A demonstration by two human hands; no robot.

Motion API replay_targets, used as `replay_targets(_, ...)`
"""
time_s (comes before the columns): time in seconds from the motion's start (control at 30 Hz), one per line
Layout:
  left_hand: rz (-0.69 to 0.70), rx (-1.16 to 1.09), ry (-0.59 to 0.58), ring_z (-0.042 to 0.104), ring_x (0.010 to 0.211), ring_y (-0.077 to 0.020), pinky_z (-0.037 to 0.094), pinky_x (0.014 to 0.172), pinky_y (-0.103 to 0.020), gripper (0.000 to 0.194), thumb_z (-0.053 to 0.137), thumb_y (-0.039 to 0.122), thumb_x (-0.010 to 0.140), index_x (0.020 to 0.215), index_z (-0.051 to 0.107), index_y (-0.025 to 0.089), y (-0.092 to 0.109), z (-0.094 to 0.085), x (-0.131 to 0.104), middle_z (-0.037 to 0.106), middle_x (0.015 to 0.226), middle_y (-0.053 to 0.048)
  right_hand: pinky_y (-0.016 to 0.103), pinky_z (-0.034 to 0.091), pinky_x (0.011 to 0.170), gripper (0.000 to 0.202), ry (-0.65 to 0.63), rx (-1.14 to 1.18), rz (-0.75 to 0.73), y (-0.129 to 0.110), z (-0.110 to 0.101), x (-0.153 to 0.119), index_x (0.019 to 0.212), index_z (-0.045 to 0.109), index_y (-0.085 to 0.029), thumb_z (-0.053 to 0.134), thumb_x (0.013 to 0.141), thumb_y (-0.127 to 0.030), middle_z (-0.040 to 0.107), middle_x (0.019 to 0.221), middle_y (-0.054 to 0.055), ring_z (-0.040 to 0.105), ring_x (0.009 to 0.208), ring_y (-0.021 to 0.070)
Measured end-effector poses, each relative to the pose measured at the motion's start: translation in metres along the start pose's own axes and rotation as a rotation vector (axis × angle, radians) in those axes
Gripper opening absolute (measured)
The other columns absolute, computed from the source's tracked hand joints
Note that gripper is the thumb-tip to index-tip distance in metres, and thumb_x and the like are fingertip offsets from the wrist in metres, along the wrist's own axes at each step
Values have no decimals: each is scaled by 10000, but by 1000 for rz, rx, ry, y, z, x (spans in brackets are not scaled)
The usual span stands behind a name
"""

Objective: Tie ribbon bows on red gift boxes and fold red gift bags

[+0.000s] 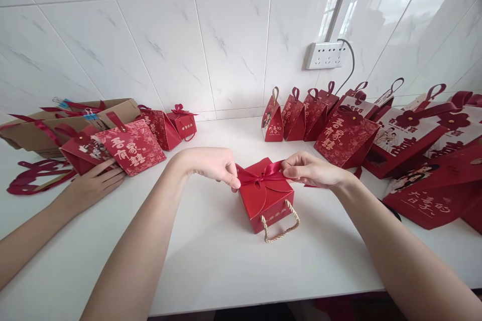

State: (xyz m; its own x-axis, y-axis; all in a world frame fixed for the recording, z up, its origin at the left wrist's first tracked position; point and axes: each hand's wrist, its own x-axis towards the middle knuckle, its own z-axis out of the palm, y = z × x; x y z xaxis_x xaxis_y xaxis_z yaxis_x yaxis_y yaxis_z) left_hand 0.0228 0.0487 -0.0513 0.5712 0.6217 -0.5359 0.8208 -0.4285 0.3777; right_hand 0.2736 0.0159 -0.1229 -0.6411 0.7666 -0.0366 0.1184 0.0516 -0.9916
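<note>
A small red gift box [266, 205] with a twisted cream rope handle [281, 237] stands on the white table in front of me. Across its folded top runs a red ribbon [265, 176], gathered at a knot in the middle. My left hand [222, 169] pinches the ribbon at the box's left side. On the right side, my right hand [311, 168] grips the ribbon between thumb and fingers. A loose ribbon end shows below my right hand. The undersides of both hands' fingers are partly hidden.
At left, another person's hand [100, 185] rests by a red gift bag [131, 148]. Brown cardboard [120, 113] with blue clips and loose ribbons [33, 180] lie behind it. A small finished-looking box [183, 124] stands at the back. Several red gift bags [346, 135] crowd the right. A power strip [327, 55] hangs on the wall.
</note>
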Motion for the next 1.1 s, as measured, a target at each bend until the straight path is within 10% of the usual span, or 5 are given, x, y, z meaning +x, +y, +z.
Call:
replay_targets(0.33,12,-5,52,456,652,-119,309,561,-231,265,536,405,771,695,706,217,-2,-7,-10,597,758,-12,256,366,581,338,-199,-193,128,-18,3,-12,600,507,-159,626,804,-401,553,653,-5,441,583,87)
replay_targets(0.6,-129,117,29,262,463,-96,161,451,-283,188,564,377,687,633,672,234,15,-3,-23,403,590,11,304,436,800,379,24,-171,254,-14,-3,-10,784,599,-159,634,774,-536,588,790,18,554,806,149)
replay_targets(0.87,-200,136,50,176,423,-87,110,455,-299,425,611,569,663,524,443,204,26,5,-29,251,524,30,366,476,900,383,-61,-70,315,-10,-1,-7,932,513,-192,694,750,-477,532,1041,52,561,976,182)
replay_targets(1.1,-313,68,221,297,434,-103,195,460,-298,588,386,767,722,613,482,197,30,9,-31,422,625,-29,292,446,796,307,-95,-107,235,-12,1,-5,830,541,-163,661,790,-443,529,874,13,518,843,127)
